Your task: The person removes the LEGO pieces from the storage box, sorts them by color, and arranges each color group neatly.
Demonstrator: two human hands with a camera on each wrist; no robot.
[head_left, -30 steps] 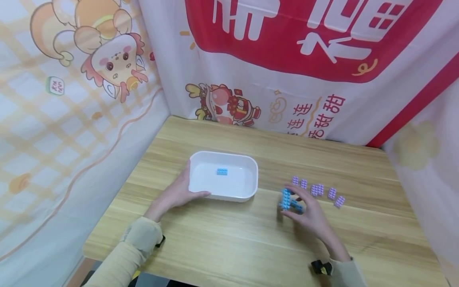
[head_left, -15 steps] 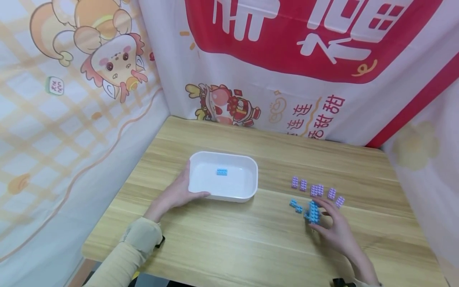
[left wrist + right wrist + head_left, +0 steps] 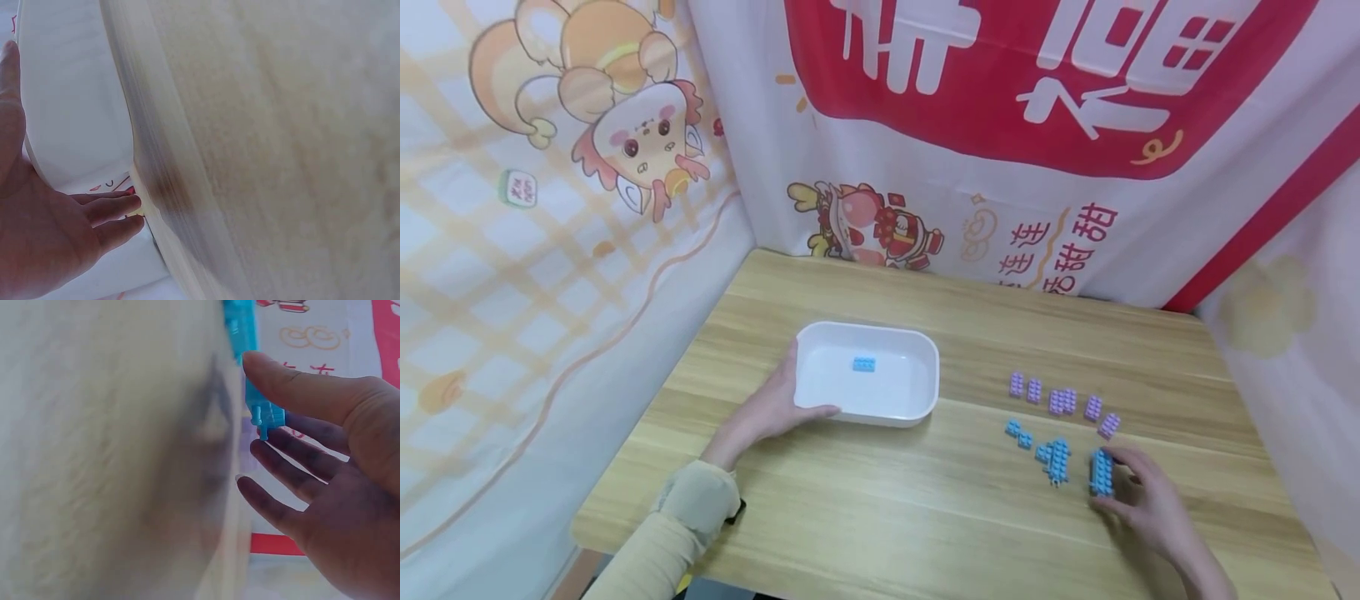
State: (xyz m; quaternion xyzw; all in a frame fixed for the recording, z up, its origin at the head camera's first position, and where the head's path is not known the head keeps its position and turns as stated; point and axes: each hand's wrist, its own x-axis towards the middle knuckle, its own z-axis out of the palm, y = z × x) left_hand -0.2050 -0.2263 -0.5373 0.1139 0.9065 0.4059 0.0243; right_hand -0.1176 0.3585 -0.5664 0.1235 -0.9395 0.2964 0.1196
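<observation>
My left hand (image 3: 775, 398) holds the left end of a white plastic box (image 3: 887, 415), thumb along its front side and fingers at its left wall. Inside the box lies one light-blue building brick (image 3: 863, 364). On the right, my right hand (image 3: 1150, 497) pinches a long blue building brick (image 3: 1102, 473) between thumb and fingers, studs showing. In the right wrist view the thumb (image 3: 294, 384) lies against the blue piece, partly hiding it. Left of this hand, another long blue brick (image 3: 1057, 461) lies beside small blue bricks (image 3: 1025, 439).
Several purple bricks (image 3: 1063, 402) form a loose row behind the blue ones. All stand on a wooden table (image 3: 925, 500). Printed cloth (image 3: 865, 142) hangs at the back, with more cloth along the left and right sides.
My right hand has moved right and toward the front, leaving small blue bricks and then a long blue one on the table. The left hand stays on the box. The head view has tilted slightly.
</observation>
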